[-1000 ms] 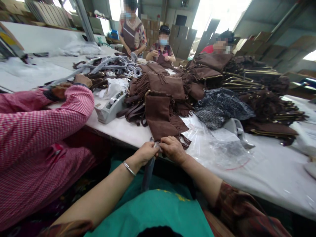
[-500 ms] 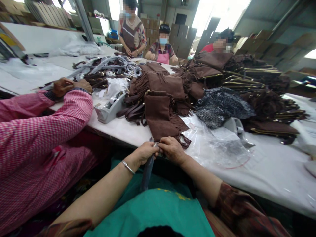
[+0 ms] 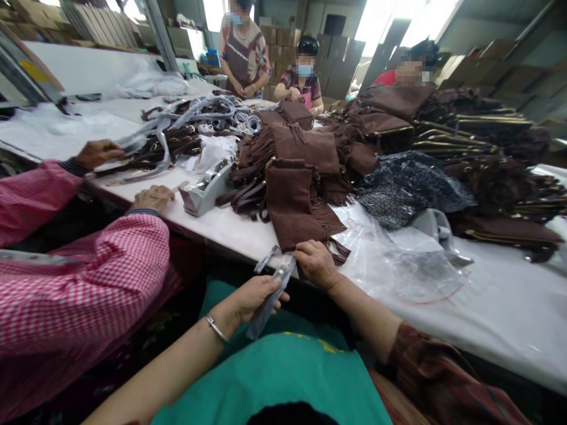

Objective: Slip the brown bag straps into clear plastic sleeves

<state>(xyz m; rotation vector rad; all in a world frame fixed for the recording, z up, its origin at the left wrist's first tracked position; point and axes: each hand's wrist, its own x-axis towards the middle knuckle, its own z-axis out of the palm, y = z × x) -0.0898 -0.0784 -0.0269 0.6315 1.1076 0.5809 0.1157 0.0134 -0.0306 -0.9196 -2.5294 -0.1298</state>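
A strap in thin clear plastic [image 3: 275,290] slants up from my lap to the table's edge. My left hand [image 3: 257,298] grips it along its length, thumb on top. My right hand [image 3: 316,262] has its fingers curled closed at the strap's upper end; its exact pinch is partly hidden. Just beyond lies a brown fringed bag [image 3: 290,203], its lower edge close to my right fingers. A loose bit of plastic wrap [image 3: 267,258] sticks out to the left of the strap's upper end.
Grey tape dispensers [image 3: 206,189] stand left and right of the bag. Bags [image 3: 482,141] are heaped at right, wrapped straps [image 3: 199,112] at left. Clear plastic sheets [image 3: 398,260] cover the table at right. A co-worker's hands [image 3: 153,199] are close on my left; other people stand or sit opposite.
My left hand has slid down and left along the strap, exposing its wrapped upper part. My right hand has stayed near the bag. The left co-worker's hands have moved apart.
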